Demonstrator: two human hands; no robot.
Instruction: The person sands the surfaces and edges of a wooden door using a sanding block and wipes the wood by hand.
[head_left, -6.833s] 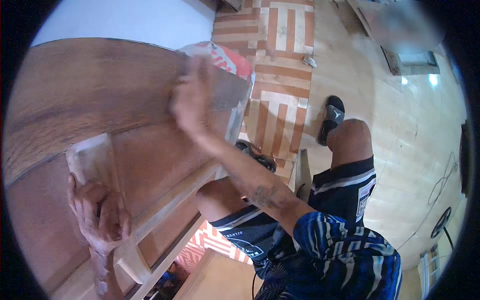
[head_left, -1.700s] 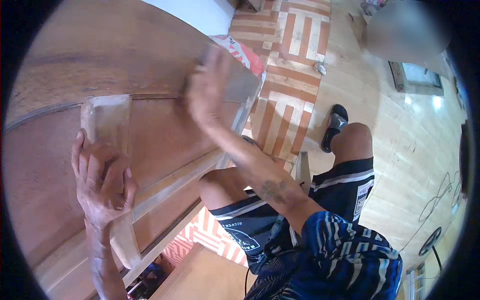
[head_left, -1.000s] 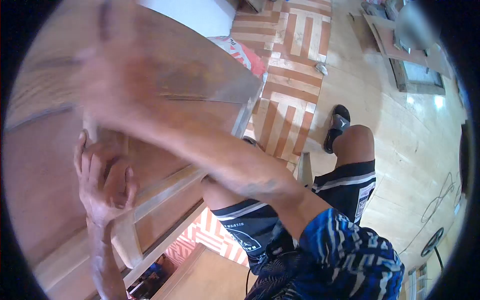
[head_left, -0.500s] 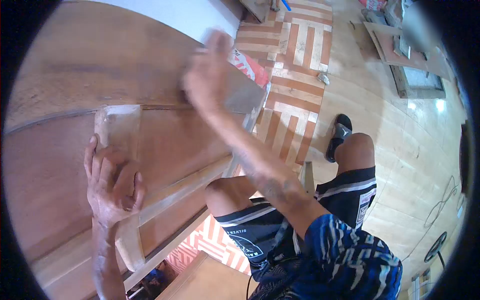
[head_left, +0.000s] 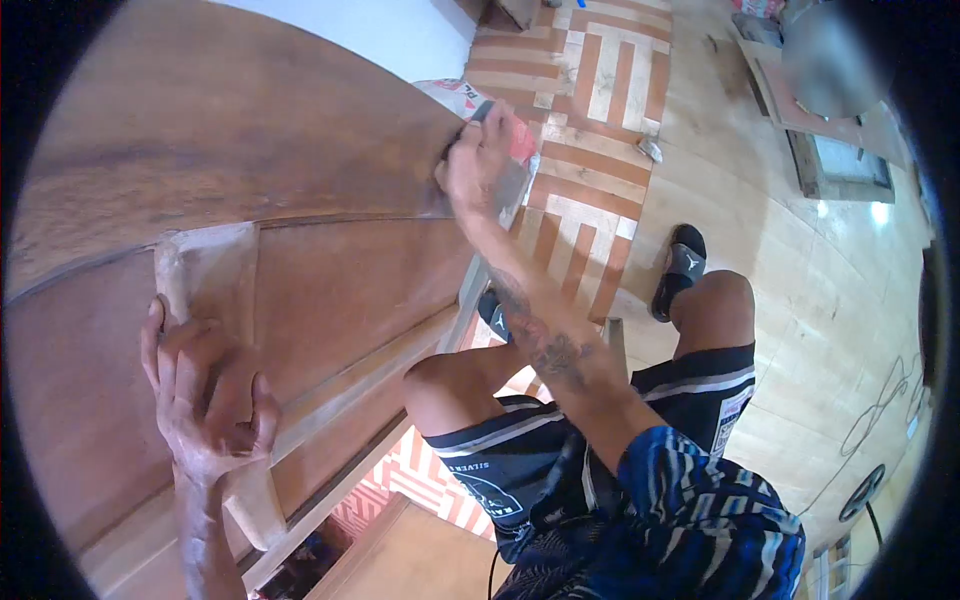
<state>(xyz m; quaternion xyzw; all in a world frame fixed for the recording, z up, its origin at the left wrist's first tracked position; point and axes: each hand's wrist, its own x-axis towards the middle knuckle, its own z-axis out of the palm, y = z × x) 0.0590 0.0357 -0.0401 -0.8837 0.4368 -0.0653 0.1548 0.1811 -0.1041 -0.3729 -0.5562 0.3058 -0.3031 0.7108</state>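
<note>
On the curved, streaky wooden board [head_left: 290, 120], the right hand [head_left: 474, 165] curls.

The left hand [head_left: 208, 405] rests over a pale wooden crosspiece [head_left: 218, 256] of a panelled wooden piece [head_left: 330, 300], thumb and fingers apart. The right hand [head_left: 475, 165] bends over its far end, something dark partly hidden at the fingers, near a red-and-white sack [head_left: 522, 142]. A black slide sandal [head_left: 682, 262] stands on the floor [head_left: 800, 290].
</note>
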